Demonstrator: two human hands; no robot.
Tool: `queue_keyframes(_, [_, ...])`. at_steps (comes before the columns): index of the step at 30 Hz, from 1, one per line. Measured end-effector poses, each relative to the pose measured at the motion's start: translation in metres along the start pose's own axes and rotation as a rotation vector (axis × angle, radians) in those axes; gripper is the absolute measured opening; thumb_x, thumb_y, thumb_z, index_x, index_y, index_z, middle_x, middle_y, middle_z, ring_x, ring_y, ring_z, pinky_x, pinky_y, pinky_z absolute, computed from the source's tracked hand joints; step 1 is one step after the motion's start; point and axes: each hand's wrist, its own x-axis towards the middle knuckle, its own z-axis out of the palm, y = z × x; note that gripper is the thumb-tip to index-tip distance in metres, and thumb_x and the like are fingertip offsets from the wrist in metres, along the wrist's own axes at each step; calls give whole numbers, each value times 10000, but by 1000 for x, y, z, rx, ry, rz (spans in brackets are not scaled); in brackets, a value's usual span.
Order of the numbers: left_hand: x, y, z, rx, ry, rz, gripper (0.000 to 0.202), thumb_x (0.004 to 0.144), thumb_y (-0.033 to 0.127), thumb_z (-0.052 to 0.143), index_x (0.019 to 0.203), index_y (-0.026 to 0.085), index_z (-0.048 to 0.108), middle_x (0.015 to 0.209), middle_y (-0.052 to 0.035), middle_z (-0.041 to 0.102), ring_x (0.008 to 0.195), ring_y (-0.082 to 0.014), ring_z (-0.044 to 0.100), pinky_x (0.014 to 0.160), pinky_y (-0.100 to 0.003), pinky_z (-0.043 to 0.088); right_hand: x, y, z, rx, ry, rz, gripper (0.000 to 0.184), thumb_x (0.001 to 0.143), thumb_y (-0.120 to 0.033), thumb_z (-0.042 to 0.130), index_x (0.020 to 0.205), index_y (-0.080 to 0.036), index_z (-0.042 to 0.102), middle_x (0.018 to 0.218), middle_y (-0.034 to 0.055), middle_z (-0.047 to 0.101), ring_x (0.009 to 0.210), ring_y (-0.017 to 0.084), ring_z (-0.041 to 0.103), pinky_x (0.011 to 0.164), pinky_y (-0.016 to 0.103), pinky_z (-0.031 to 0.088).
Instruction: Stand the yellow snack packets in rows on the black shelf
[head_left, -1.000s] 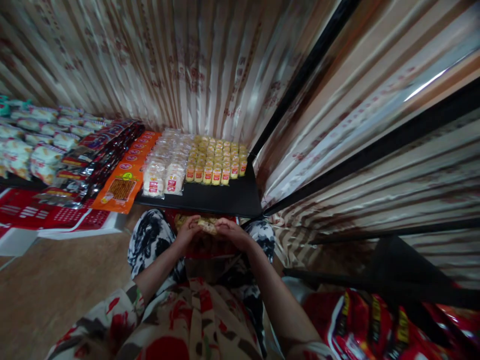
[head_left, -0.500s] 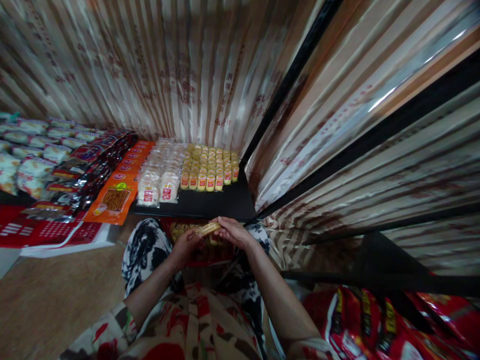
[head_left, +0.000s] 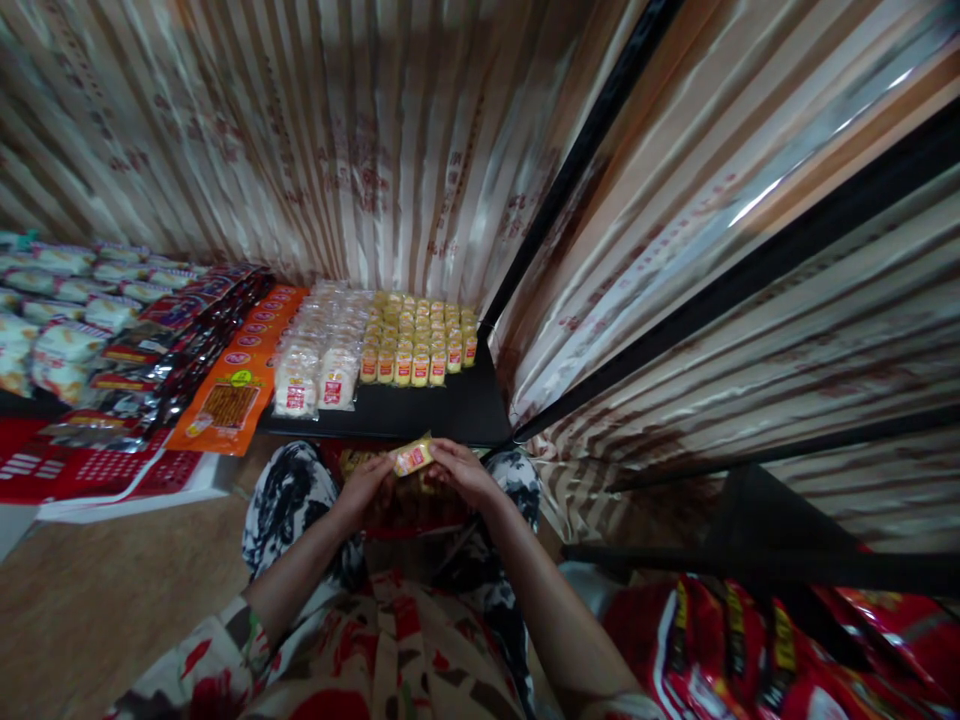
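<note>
Between my knees, a small yellow snack packet (head_left: 412, 457) with a red and white label faces up. My left hand (head_left: 369, 487) pinches its left end, while the fingers of my right hand (head_left: 463, 470) close on its right end. Below it, partly covered by my hands, a red bag (head_left: 431, 520) holds more yellow-wrapped pieces. Ahead, rows of matching yellow packets (head_left: 420, 345) stand on a black shelf (head_left: 405, 412). White wrapped snacks (head_left: 319, 350) are lined up to their left.
Orange snack bags (head_left: 234, 385), dark shiny packets (head_left: 161, 345) and white packets (head_left: 67, 310) fill the shelf's left. A red basket (head_left: 172, 470) is below them. Black frame bars (head_left: 645, 370) and striped sheeting (head_left: 375, 150) enclose the right and back. Red bags (head_left: 735, 640) lie at lower right.
The packet in my hands has turned from its plain, ribbed side to its labelled side. Both hands keep hold of its ends and have barely moved.
</note>
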Motion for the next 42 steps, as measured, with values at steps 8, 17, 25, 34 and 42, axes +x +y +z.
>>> queue_keyframes(8, [7,29,-7,156,-44,86,442,571,545,654,751,147,590,459,75,439,413,-53,361,416,-179,241,-4,23,2,90,134,29,212,701,-360,646,822,-193,601,745,-14,630,529,66,532,480,172,384])
queue_keyframes(17, [23,54,6,300,-19,191,357,657,434,563,840,131,609,623,14,580,522,-108,495,477,-207,365,-1,27,-1,-377,218,-198,384,721,-366,567,1043,-157,561,843,43,630,691,154,583,656,301,482])
queue_keyframes(25, [49,82,32,732,25,337,225,699,364,525,732,162,618,589,28,580,539,-106,512,513,-198,358,-3,4,-11,-1071,466,-823,504,786,-287,536,1260,-138,450,1145,130,545,1070,237,482,934,392,405])
queue_keyframes(34, [96,98,77,810,72,392,212,735,366,538,760,170,615,605,18,597,592,-120,555,561,-204,401,34,-10,-37,-1109,654,-764,382,809,-285,485,1158,-136,523,983,105,590,911,216,526,827,348,443])
queue_keyframes(42, [131,97,106,595,90,504,366,765,164,486,1127,143,533,986,-72,647,823,-132,615,806,-261,472,79,-35,-57,-943,805,-683,381,790,-221,454,1149,-116,526,915,95,557,724,163,553,697,285,459])
